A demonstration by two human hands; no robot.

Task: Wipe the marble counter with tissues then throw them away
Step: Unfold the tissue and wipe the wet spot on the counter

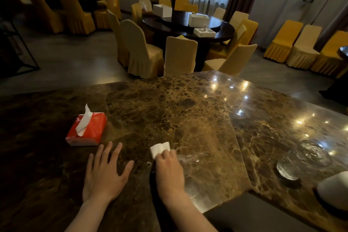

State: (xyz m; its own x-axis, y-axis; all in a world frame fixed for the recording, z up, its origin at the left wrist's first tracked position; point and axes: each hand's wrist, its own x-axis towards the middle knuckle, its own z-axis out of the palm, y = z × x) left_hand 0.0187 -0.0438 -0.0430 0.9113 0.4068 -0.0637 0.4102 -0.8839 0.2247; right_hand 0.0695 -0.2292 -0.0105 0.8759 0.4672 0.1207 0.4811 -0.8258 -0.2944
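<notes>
A brown veined marble counter [188, 111] fills the lower half of the view. My right hand [169, 171] presses a folded white tissue [160, 148] flat onto the marble near the counter's middle front, fingers closed over it. A wet smear glints just right of that hand. My left hand [105, 173] lies flat on the marble with fingers spread, holding nothing. Just beyond it sits a red tissue pack [86, 131] with one white tissue sticking up from its slot.
A glass ashtray [305, 158] stands on the counter at the right, with a white rounded object [335, 188] near the right edge. Beyond the counter are chairs in cream and yellow covers [180, 54] and a dark round table [188, 24] with white boxes.
</notes>
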